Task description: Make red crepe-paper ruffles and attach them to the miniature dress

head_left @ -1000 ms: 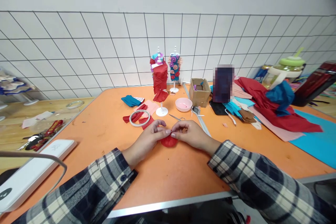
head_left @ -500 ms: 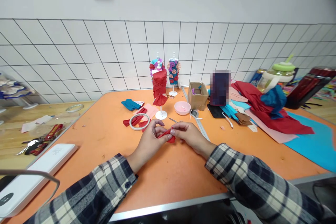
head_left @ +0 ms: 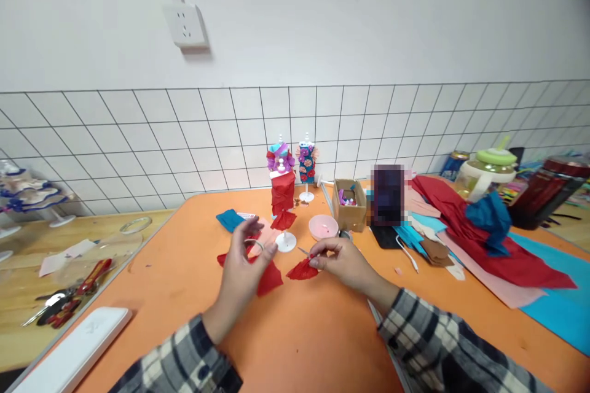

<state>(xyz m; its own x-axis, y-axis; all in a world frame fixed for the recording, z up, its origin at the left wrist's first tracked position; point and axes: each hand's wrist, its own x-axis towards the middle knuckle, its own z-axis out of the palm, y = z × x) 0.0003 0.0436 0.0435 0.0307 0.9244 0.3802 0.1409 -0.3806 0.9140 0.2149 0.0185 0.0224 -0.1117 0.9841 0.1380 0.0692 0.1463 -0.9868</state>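
My right hand [head_left: 343,263] pinches a small folded red paper piece [head_left: 302,270] just above the orange table [head_left: 304,344]. My left hand [head_left: 242,267] is lifted off that piece with its fingers apart. It hovers over a white tape ring [head_left: 256,244] and red paper strips [head_left: 270,279] lying on the table. Just beyond both hands stands a small mannequin in a red paper dress [head_left: 283,193] on a white stand. A second mannequin in a blue flowered dress [head_left: 306,163] stands behind it by the tiled wall.
A pink bowl [head_left: 322,227], a cardboard box [head_left: 351,209], an upright phone [head_left: 388,193] and small scissors [head_left: 303,251] lie behind my right hand. Red, blue and pink sheets [head_left: 465,227], a green-lidded cup [head_left: 488,169] and a dark red bottle [head_left: 548,190] fill the right. A white device [head_left: 78,350] lies left.
My left hand has let go of the red piece and risen toward the tape ring. My right hand keeps the piece. The camera has tilted up.
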